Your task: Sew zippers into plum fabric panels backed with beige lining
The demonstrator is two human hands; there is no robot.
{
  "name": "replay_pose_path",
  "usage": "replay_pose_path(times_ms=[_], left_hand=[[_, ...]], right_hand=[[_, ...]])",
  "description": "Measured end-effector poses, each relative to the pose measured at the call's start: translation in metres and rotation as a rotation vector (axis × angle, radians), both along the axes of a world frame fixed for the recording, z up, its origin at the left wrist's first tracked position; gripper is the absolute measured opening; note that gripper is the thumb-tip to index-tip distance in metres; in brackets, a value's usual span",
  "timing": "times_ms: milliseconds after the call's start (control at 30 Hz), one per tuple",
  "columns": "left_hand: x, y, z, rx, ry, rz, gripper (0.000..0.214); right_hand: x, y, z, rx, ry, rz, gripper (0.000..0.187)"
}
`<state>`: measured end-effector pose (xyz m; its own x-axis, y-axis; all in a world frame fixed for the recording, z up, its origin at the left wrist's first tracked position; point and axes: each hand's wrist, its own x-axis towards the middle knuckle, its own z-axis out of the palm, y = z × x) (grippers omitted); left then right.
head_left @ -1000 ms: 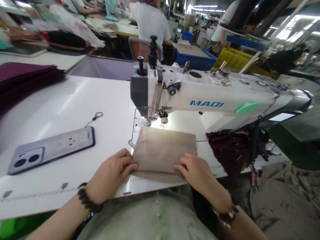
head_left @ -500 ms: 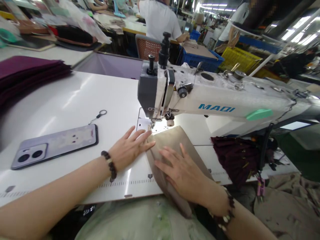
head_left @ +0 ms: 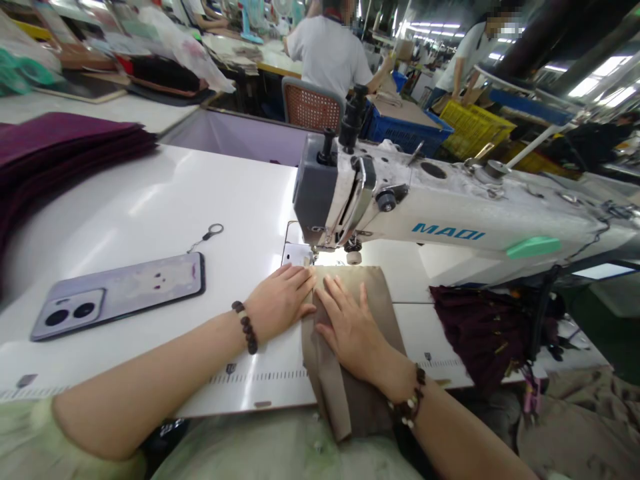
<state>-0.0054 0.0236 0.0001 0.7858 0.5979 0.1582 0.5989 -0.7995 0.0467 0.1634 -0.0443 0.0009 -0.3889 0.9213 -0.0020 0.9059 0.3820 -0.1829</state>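
A folded beige fabric piece (head_left: 380,300) lies lengthwise on the white sewing table (head_left: 150,213), its far end under the presser foot (head_left: 316,257) of the white MAQI sewing machine (head_left: 450,213). My left hand (head_left: 280,300) rests flat at the fabric's left edge, fingers stretched toward the needle. My right hand (head_left: 350,327) lies flat on top of the fabric, fingers spread, pressing it down. Both wrists wear bead bracelets. The fabric's near end hangs over the table's front edge.
A phone in a pale case (head_left: 120,293) lies to the left with a key ring (head_left: 213,231). Dark purple fabric stacks (head_left: 60,143) sit far left; a dark maroon bundle (head_left: 480,327) hangs right. Other people work at the back beside blue (head_left: 400,130) and yellow crates (head_left: 475,123).
The beige piece has been turned from crosswise to lengthwise and slid up under the presser foot. Both hands moved forward from pinching its near corners to lying flat at the needle.
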Motion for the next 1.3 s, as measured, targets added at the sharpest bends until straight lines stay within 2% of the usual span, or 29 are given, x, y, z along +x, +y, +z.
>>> replay_pose_path(times_ms=[100,300,367,433,500,600,700,833,967,1100,1200,1300], left_hand=[[0.003,0.012,-0.003,0.023,0.015,0.022,0.046],[0.005,0.036,0.0,0.054,0.016,0.09,0.031],[0.005,0.028,0.006,0.053,0.015,0.096,0.025],[0.002,0.008,0.012,0.029,-0.02,0.064,0.02],[-0.003,-0.019,0.016,-0.03,-0.134,-0.04,0.019],[-0.011,-0.06,0.015,-0.123,-0.314,-0.268,0.024],[-0.019,-0.083,0.009,-0.154,-0.352,-0.341,0.026],[-0.025,-0.093,0.003,-0.11,-0.331,-0.36,0.03],[-0.026,-0.096,0.005,-0.063,-0.282,-0.382,0.035],[-0.026,-0.098,0.008,-0.095,-0.282,-0.399,0.035],[-0.03,-0.094,0.011,-0.189,-0.337,-0.396,0.03],[-0.037,-0.086,0.012,-0.227,-0.385,-0.281,0.029]], right_hand=[[-0.005,0.008,0.0,-0.023,-0.031,-0.052,0.05],[-0.007,0.033,0.004,-0.031,-0.015,-0.092,0.05],[-0.005,0.036,0.003,-0.021,0.013,-0.075,0.049],[-0.002,0.037,0.003,-0.016,0.051,-0.048,0.049],[0.002,0.037,0.002,-0.026,0.084,-0.01,0.05],[0.006,0.037,0.002,-0.048,0.114,0.023,0.05],[0.007,0.037,0.003,-0.051,0.115,0.026,0.049],[0.004,0.035,0.003,-0.048,0.078,0.034,0.05],[0.002,0.036,0.003,-0.036,0.042,0.024,0.05],[0.003,0.033,0.007,-0.038,0.034,0.072,0.046],[0.005,0.011,0.011,-0.08,0.043,0.167,0.046],[0.006,-0.027,0.015,-0.186,0.079,0.294,0.046]])
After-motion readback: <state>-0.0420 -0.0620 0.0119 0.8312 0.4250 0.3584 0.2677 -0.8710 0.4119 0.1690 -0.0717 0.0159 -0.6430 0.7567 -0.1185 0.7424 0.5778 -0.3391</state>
